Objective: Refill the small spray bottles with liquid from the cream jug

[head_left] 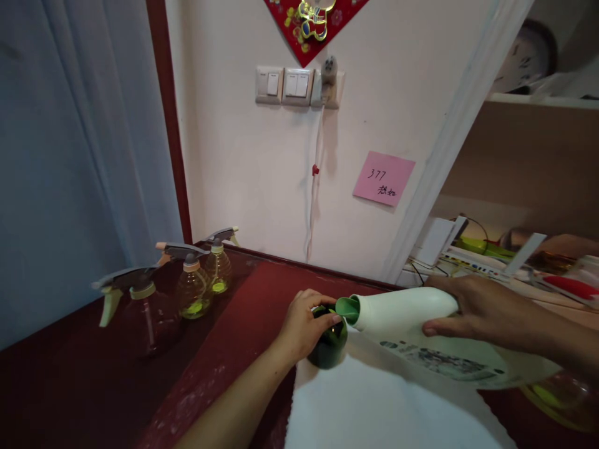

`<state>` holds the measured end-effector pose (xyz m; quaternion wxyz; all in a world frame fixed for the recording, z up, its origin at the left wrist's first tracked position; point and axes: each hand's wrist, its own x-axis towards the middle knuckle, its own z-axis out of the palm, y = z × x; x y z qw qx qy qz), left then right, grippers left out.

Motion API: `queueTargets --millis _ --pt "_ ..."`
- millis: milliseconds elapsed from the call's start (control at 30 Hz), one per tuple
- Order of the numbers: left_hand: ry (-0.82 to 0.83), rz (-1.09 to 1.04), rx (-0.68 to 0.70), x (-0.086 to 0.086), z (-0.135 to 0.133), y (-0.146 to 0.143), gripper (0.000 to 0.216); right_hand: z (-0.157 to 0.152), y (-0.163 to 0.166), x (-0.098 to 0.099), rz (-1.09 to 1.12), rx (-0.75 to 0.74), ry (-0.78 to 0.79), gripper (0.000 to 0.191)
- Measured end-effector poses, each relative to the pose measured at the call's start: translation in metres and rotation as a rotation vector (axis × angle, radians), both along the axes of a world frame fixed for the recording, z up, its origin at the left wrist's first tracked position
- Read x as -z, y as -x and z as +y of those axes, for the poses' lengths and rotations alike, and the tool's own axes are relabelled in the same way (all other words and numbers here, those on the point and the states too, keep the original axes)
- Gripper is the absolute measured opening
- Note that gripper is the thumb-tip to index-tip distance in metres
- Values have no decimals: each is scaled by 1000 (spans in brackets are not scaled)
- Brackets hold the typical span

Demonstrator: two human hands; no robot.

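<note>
My left hand (pixel 304 327) is wrapped round the top of a small dark green bottle (pixel 327 349), which stands at the edge of a white cloth or paper sheet (pixel 374 399). Tipped nearly on its side, a large pale green jug (pixel 421 337) with a printed label is gripped by my right hand (pixel 472 308). Its green pouring spout (pixel 347 308) meets the mouth of the small bottle, close by my left fingertips. Whether liquid flows cannot be seen.
Spray bottles stand at the left: a pinkish one (pixel 152 321), an amber one (pixel 194 290) and a yellowish one (pixel 218 268). A clear yellowish container (pixel 561 399) sits at the lower right. Beyond the dark red table (pixel 224 362) rises a wall; a cluttered shelf (pixel 505 268) lies right.
</note>
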<state>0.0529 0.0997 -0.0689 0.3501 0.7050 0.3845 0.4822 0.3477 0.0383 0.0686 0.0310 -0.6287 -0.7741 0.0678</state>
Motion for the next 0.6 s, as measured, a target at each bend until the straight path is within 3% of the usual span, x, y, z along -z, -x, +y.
queueTargets --millis 600 --pt "4 22 2 -3 -3 1 19 8 2 -10 -38 5 58 50"
